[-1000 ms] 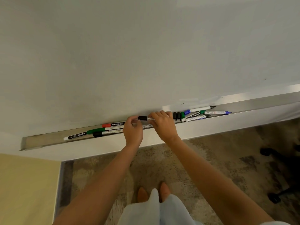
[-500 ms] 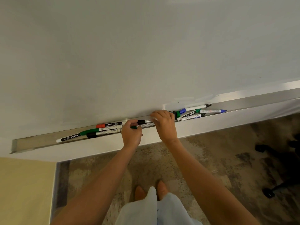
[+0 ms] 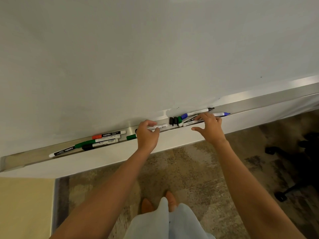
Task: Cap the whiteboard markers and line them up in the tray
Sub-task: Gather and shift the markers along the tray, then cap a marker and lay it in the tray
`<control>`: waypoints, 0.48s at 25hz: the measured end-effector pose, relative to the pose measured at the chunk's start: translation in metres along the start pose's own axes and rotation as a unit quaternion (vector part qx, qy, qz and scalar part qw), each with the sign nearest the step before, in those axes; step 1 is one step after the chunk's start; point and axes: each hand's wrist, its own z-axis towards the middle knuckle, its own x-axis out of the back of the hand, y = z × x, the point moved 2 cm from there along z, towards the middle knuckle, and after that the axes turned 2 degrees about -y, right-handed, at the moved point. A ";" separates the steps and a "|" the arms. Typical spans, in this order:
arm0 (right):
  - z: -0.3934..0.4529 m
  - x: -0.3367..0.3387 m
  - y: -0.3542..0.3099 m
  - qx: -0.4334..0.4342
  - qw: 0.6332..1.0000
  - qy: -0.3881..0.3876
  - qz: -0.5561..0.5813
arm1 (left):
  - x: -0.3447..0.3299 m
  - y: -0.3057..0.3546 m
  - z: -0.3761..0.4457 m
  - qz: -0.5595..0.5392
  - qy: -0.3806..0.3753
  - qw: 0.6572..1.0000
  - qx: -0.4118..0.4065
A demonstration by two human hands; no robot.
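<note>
A long metal tray (image 3: 25, 159) runs under the whiteboard (image 3: 155, 57). My left hand (image 3: 147, 136) is curled on a white-barrelled marker (image 3: 159, 126) with a black cap, low in the tray beside a green-capped marker (image 3: 131, 137). Further left lie capped markers: red (image 3: 107, 135), green (image 3: 96, 141), black (image 3: 100, 145) and a black-and-white one (image 3: 61, 151). My right hand (image 3: 209, 129) hovers with fingers spread over the right pile, fingertips on it. There lie loose black caps (image 3: 173, 121), a green cap (image 3: 179, 119), a blue-capped marker (image 3: 195, 113) and an uncapped blue-tipped marker (image 3: 223, 114).
A white ledge (image 3: 172, 140) fronts the tray. Below is patterned carpet (image 3: 189, 169) with my feet (image 3: 158, 202). A black office chair base (image 3: 290, 187) stands at the right. A yellow surface (image 3: 24, 207) fills the lower left corner.
My right hand let go of the black-capped marker and moved right to the pile. My left hand lowered that marker into the tray and still holds it.
</note>
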 end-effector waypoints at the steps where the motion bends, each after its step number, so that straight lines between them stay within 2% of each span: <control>1: 0.003 0.005 0.004 0.010 1.000 -0.010 -0.010 | -0.006 0.004 0.001 0.018 -0.015 1.000 -0.016; 8: 0.027 0.020 0.014 0.063 0.993 -0.074 -0.069 | -0.045 0.029 0.019 0.185 -0.105 0.970 -0.115; 12: 0.027 0.021 0.018 0.108 0.993 -0.028 -0.028 | -0.053 0.033 0.029 0.341 -0.135 0.907 -0.206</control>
